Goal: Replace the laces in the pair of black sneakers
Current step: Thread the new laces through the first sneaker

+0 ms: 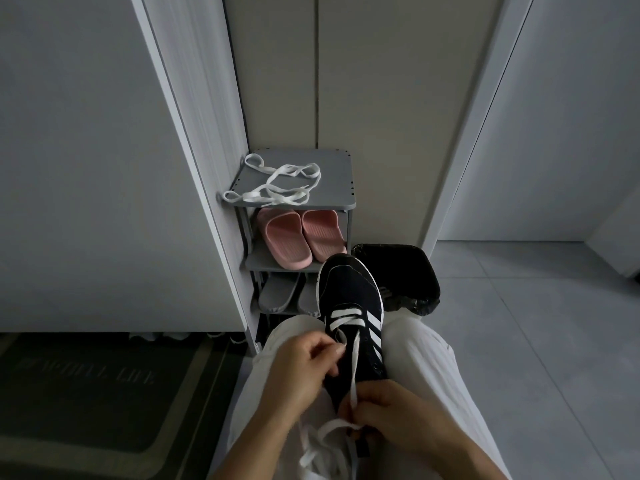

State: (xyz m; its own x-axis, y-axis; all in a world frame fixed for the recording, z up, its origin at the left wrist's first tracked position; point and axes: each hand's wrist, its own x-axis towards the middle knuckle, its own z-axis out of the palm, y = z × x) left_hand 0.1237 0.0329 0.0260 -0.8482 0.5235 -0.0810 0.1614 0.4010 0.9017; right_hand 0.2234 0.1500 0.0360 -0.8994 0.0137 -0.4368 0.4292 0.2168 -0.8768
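Two hands pinch the white lace (354, 368): left hand (301, 365) at the sneaker's (349, 299) left eyelets, right hand (391, 417) on the long run at its heel end, sneaker resting on the lap (433, 375). Only two toe-end rows look threaded; the upper rows remain. A spare lace (277, 188) lies on the shoe rack (332, 174) beyond the toe, so the second shoe is likely pending.

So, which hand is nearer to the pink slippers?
Left. The left hand pinches the white lace over the black sneaker, in front of the pink slippers; the right hand grips the lace farther back, at the heel.
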